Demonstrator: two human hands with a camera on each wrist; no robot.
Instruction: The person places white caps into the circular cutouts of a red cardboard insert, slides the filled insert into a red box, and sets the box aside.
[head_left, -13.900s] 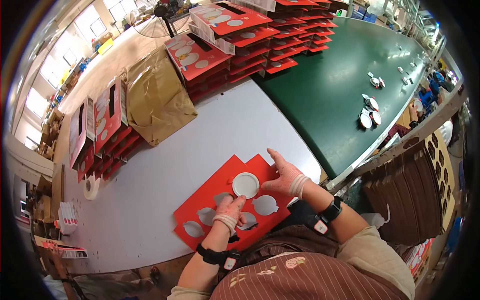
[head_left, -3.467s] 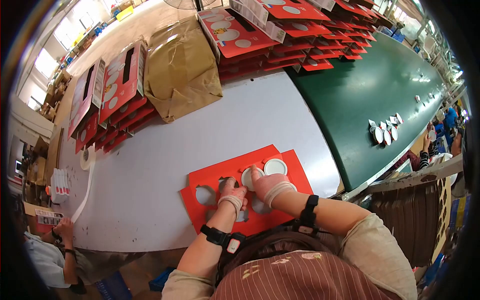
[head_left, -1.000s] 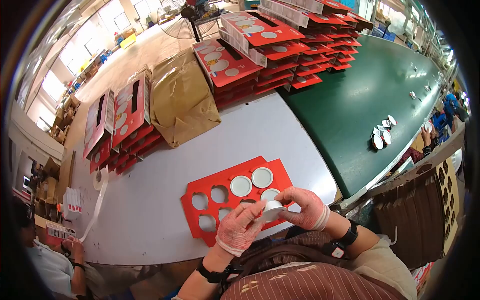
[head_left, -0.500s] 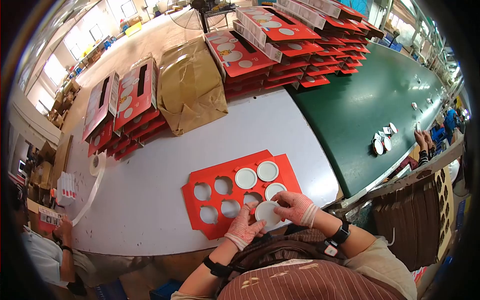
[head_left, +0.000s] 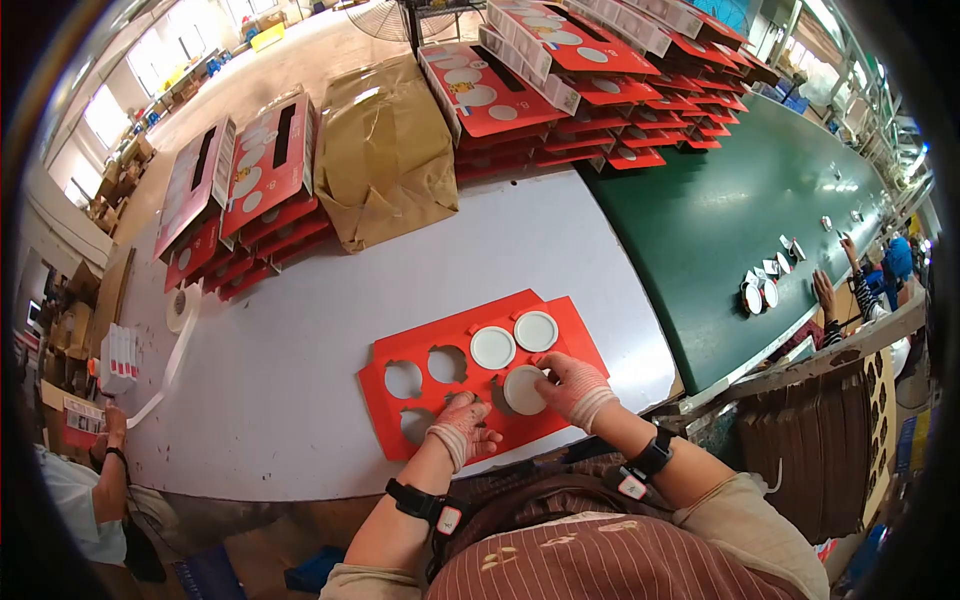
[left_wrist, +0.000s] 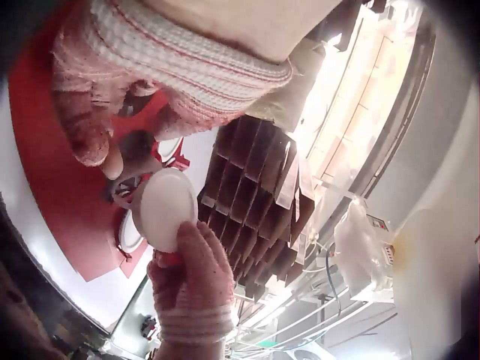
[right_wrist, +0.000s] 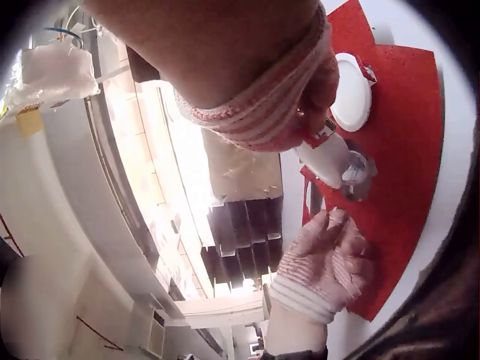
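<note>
My right hand (head_left: 574, 388) pinches a round white disc with a raised rim (head_left: 525, 390) by its edge, tilted over a red cardboard sheet (head_left: 455, 325) with round cut-outs. Two like white discs, one (head_left: 493, 348) beside another (head_left: 536, 331), sit in cut-outs along the far side. A third disc (left_wrist: 129, 231) shows in the left wrist view, while the right hand covers it in the head view. My left hand (head_left: 462, 428) lies over the near side of the sheet, fingers loosely bent at a cut-out, holding nothing. Both hands wear thin gloves with bare fingertips.
A brown-wrapped parcel (head_left: 385, 150) and stacks of red boxes (head_left: 505, 95) stand at the back. On the green belt (head_left: 680, 220) to the right lie several discs (head_left: 752, 297) with tags. A tape roll (head_left: 180, 305) is at left, near another person's hand (head_left: 116, 425).
Half a second ago both hands held the disc at the sheet's front edge. Since then the left has let go and moved left; the right has carried the disc forward over the sheet.
</note>
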